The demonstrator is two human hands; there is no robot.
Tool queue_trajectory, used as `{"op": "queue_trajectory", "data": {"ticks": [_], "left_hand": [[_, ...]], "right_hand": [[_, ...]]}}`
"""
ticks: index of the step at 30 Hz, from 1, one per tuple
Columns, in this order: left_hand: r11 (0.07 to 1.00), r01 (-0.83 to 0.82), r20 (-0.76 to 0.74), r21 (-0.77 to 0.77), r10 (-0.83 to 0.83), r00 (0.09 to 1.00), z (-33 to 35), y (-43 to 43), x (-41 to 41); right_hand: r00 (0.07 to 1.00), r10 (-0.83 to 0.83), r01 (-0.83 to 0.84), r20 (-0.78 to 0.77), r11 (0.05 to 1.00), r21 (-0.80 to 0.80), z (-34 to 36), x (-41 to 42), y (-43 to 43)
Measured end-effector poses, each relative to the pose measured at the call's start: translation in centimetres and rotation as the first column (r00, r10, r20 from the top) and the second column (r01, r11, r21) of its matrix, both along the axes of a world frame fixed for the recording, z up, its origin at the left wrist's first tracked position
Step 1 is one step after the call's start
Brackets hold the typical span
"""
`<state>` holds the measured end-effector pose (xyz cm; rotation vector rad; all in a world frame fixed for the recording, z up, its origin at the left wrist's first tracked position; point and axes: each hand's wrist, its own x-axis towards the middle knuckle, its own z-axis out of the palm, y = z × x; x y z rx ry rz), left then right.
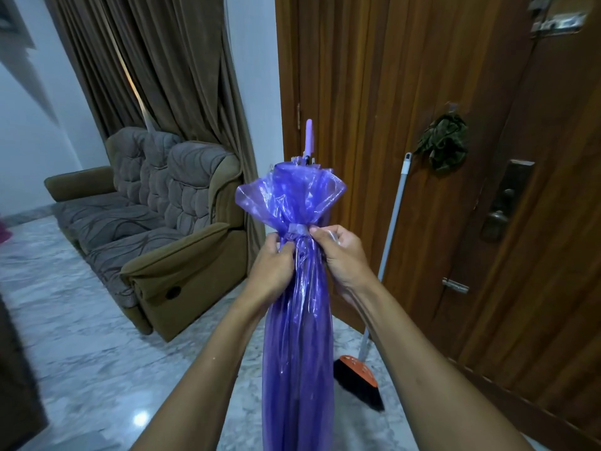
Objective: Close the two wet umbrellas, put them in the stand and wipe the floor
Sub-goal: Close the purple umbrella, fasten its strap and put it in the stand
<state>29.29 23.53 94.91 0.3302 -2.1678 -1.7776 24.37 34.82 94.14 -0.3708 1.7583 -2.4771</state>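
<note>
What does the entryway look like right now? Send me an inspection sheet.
Surface: marble floor, glossy; no clear puddle visible.
Job's things: purple umbrella closed, held upright, handle up; strap wrapped round it. Second umbrella, stand: nothing seen.
Clutter: broom leaning against the wooden door; dark cloth hanging on the door.
Grippers: left hand and right hand both grip the umbrella at the strap.
Cables: nothing seen.
Surroundings: brown sofa, curtains.
</note>
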Motion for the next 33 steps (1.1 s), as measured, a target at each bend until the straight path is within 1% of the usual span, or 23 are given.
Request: {"op": "queue_trajectory", "data": {"ticks": [1, 2, 4, 6, 7, 9, 11, 13, 15, 18, 22, 24, 28, 31, 33], "left_hand": [[0.990, -0.015, -0.007, -0.142, 0.014, 1.000, 0.2, 0.0, 0.3], [0.976, -0.011, -0.001, -0.218, 0.011, 1.000, 0.5, 0.1, 0.6], [0.972, 0.091, 0.031, -0.217, -0.086, 0.996, 0.5, 0.0, 0.9], [0.954, 0.199, 0.031, -0.223, -0.197, 0.980, -0.1, 0.1, 1.0], [0.949, 0.225, 0.019, -0.220, -0.227, 0.974, -0.6, 0.1, 0.8], [0.957, 0.213, -0.004, -0.198, -0.219, 0.976, -1.5, -0.1, 0.5], [0.978, 0.158, -0.044, -0.134, -0.166, 0.985, -1.6, 0.3, 0.5], [0.992, 0.125, -0.095, -0.001, -0.125, 0.988, -1.2, 0.8, 0.7], [0.987, 0.098, -0.116, 0.130, -0.083, 0.990, -0.3, 1.1, 1.1], [0.959, 0.076, -0.091, 0.274, -0.053, 0.994, 0.4, 1.0, 1.5], [0.884, 0.101, -0.113, 0.457, -0.055, 0.992, 0.5, 0.8, 1.9], [0.852, 0.140, -0.101, 0.504, -0.103, 0.990, 0.0, 0.4, 1.8], [0.797, 0.251, -0.041, 0.550, -0.274, 0.961, -0.4, -0.5, 1.7], [0.759, 0.327, -0.051, 0.563, -0.363, 0.930, -0.3, -1.1, 1.5], [0.753, 0.338, -0.047, 0.565, -0.379, 0.924, 0.1, -1.5, 1.4]], "right_hand": [[1.000, -0.013, 0.013, -0.010, 1.000, 0.006, 0.0, 0.0, -0.1], [1.000, -0.022, 0.022, -0.021, 1.000, 0.009, 0.1, 0.1, -0.2], [0.998, -0.039, 0.040, -0.040, 0.999, 0.026, 0.1, 0.3, -0.4], [0.998, -0.048, 0.050, -0.048, 0.998, 0.047, 0.1, 0.4, -0.6], [0.998, -0.037, 0.039, -0.042, 0.998, 0.051, 0.2, 0.5, -0.6], [0.999, 0.009, -0.007, -0.033, 0.998, 0.064, 0.7, 0.4, -0.6], [0.998, 0.051, -0.045, -0.048, 0.994, 0.102, 1.2, 0.2, -0.3], [0.993, 0.085, -0.073, -0.080, 0.988, 0.138, 1.7, 0.0, 0.0], [0.988, 0.101, -0.082, -0.120, 0.984, 0.160, 2.0, -0.3, 0.4], [0.983, 0.088, -0.055, -0.162, 0.978, 0.200, 1.7, -0.8, 0.9], [0.987, 0.073, -0.044, -0.144, 0.979, 0.200, 0.6, -0.7, 1.1], [0.989, 0.103, -0.083, -0.102, 0.980, 0.183, 0.4, -0.4, 1.0], [0.972, 0.232, -0.225, -0.040, 0.965, 0.131, 0.4, -0.2, 0.8], [0.969, 0.246, -0.241, -0.036, 0.965, 0.102, 0.8, -0.1, 0.5], [0.973, 0.222, -0.217, -0.065, 0.973, 0.084, 1.0, 0.1, 0.2]]}}
